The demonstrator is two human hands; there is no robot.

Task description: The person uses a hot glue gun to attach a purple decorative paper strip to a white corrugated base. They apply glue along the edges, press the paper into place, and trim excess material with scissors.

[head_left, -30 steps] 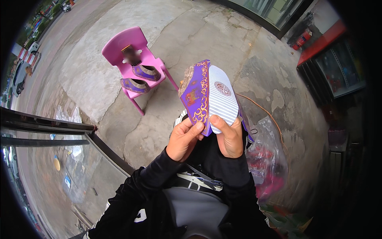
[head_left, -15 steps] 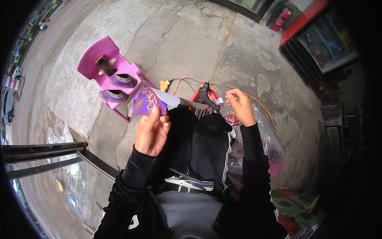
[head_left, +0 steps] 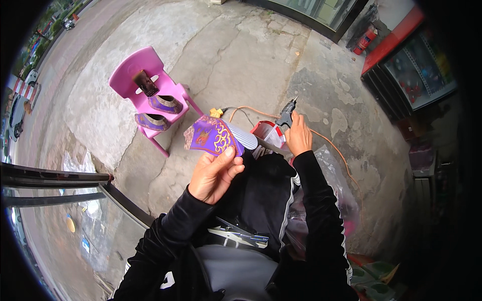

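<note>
Between the thumb and fingers of my left hand (head_left: 216, 174) is a purple piece with gold scrollwork (head_left: 215, 135), held up above my lap. Behind its right edge shows a grey-white striped piece (head_left: 243, 135); whether the two are joined I cannot tell. My right hand (head_left: 299, 134) is closed round the grip of a black glue gun (head_left: 287, 113), whose nozzle points up and away from me. Under the gun stands a red and white container (head_left: 268, 131), partly hidden. A long grey strip (head_left: 273, 147) lies beside it.
Ahead on the left, a pink plastic chair (head_left: 134, 62) carries two curved purple pieces (head_left: 165, 104) and a dark rectangular object (head_left: 144, 83). An orange cord (head_left: 334, 145) crosses the concrete near a yellow plug (head_left: 216, 113). Scissors (head_left: 238, 236) rest on my lap; plastic bags (head_left: 329, 200) lie at right.
My right hand has taken hold of the glue gun and lifted it from the red container. My left hand, with the purple piece, appears further right in view.
</note>
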